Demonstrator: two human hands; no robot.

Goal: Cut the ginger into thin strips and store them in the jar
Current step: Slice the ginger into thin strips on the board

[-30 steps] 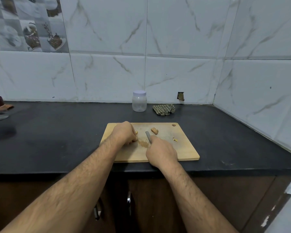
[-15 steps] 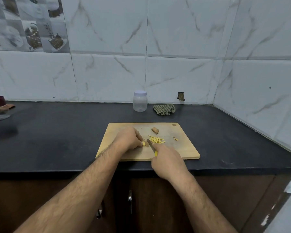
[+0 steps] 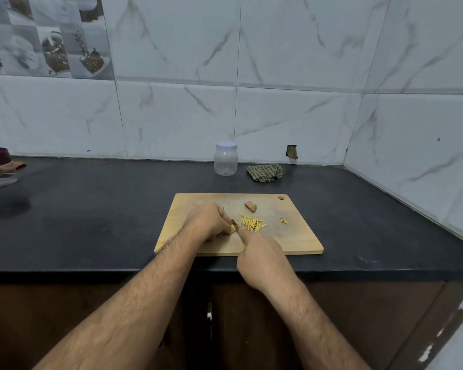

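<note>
Left hand [image 3: 207, 222] pins a small ginger piece [image 3: 233, 228] on the wooden cutting board [image 3: 300, 236] while the right hand [image 3: 263, 259] grips a knife [image 3: 235, 226] beside cut ginger strips [image 3: 253, 223], the lidded jar [image 3: 226, 158] standing behind on the desk [image 3: 91, 222].

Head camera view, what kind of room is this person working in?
Most likely a home kitchen: a dark countertop against a marble-look tiled wall, a wooden cutting board with ginger strips, and a plastic jar behind it.
</note>
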